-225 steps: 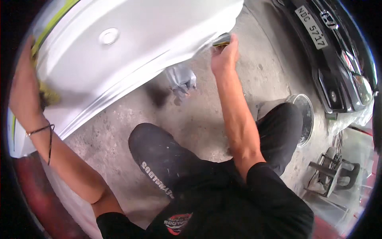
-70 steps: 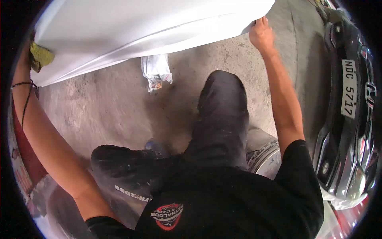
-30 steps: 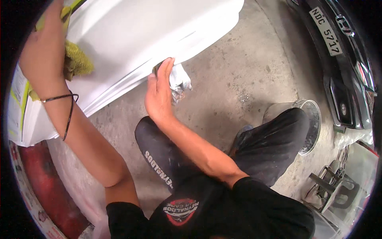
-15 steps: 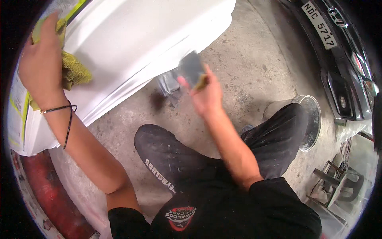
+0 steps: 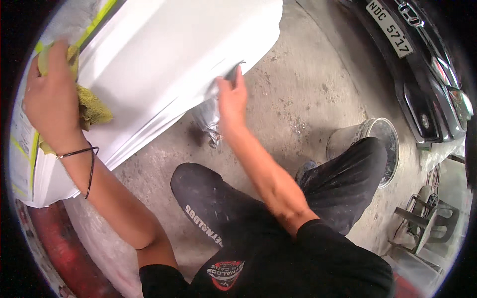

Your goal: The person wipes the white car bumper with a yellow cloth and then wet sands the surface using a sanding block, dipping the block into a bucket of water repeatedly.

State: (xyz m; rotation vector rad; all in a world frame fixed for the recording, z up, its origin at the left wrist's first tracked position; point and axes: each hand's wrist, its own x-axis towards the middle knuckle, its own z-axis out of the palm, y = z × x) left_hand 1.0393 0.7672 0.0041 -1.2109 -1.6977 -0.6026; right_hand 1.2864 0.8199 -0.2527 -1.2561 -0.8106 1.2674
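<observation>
A large white car body panel (image 5: 149,54) slopes across the upper left, with yellow-green tape and masking sheet along its left edge. My left hand (image 5: 54,102) is closed on a yellow-green microfiber cloth (image 5: 94,106) and rests on the panel near that edge. At the panel's lower right edge, my right hand (image 5: 232,102) holds a grey sanding pad (image 5: 232,74) against the white surface. Its fingers and the panel's edge hide most of the pad. Just below that spot, beside the right wrist, hangs crumpled silvery plastic (image 5: 206,116).
A bucket (image 5: 343,139) stands on the concrete floor (image 5: 308,94) by my right knee. The front of a black car (image 5: 397,64) fills the upper right. Low at right is a metal stand (image 5: 422,226) with cables. A red car part (image 5: 64,238) lies at lower left.
My right hand has swung left and forward, bringing the grey sanding pad from above the floor onto the panel's edge. The left hand stays on the panel with the cloth.
</observation>
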